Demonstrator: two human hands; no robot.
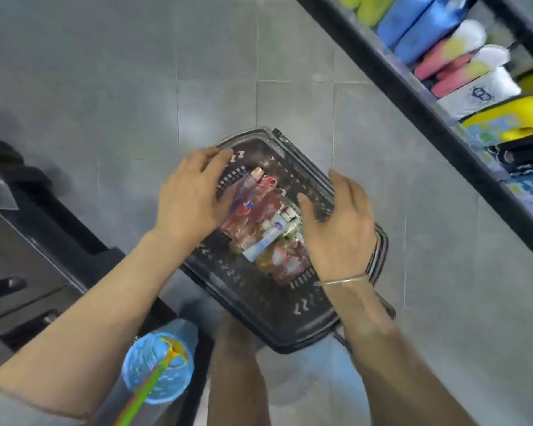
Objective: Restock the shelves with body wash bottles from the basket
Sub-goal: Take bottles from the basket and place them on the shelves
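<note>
On the grey tiled floor (136, 87), beside the stocked shelves (437, 96), sits a black basket (259, 296) holding the reddish bottles (259, 210), and over them hover the left hand (188, 195) and right hand (339, 229), fingers (216, 155) loosely spread, gripping nothing.

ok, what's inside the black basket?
Inside the black basket lie reddish body wash bottles and a white-blue tube. The left hand and right hand cover part of the pile; anything beneath is hidden.
</note>
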